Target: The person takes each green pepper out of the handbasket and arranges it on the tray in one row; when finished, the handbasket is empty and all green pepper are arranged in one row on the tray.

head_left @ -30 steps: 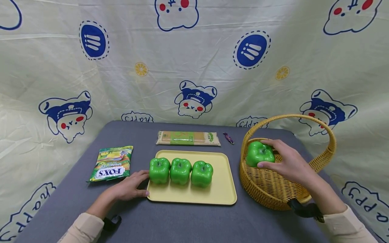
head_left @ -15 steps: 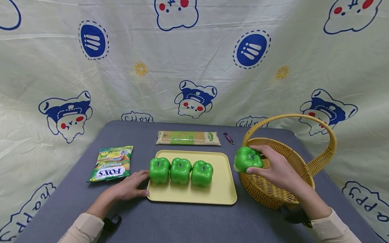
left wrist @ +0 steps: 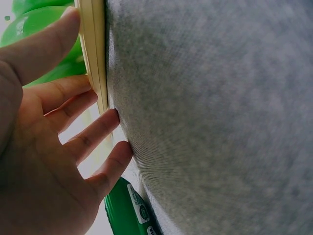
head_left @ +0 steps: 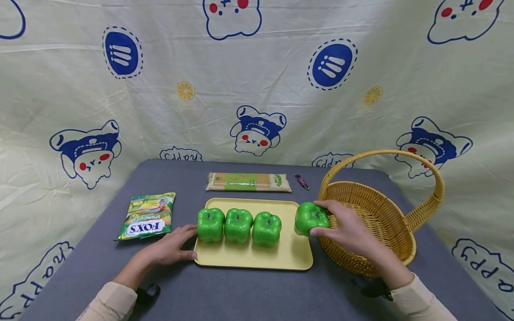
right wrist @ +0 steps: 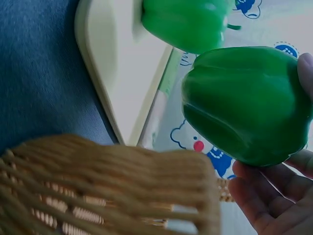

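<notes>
My right hand (head_left: 351, 229) grips a glossy green bell pepper (head_left: 310, 218) between thumb and fingers, over the right edge of the yellow tray (head_left: 289, 258). In the right wrist view the held bell pepper (right wrist: 249, 105) hangs above the wicker rim, level with a second pepper (right wrist: 186, 22). Three more green bell peppers stand in a row on the tray, the middle one (head_left: 238, 226) between its neighbours. At the tray's left edge rests my left hand (head_left: 172, 247), fingers spread and holding nothing. The left wrist view shows its fingertips right at the tray's side (left wrist: 95, 54).
A wicker basket (head_left: 361, 196) with a tall handle stands right of the tray, nothing visible inside. Behind the tray lie a pack of noodles (head_left: 249, 183) and a small purple wrapped candy (head_left: 302, 182). A green FOX'S bag (head_left: 148, 216) lies left, near the left hand.
My right hand has carried the bell pepper leftward out of the basket, past its rim, to above the tray's right edge. The left hand has stayed in place.
</notes>
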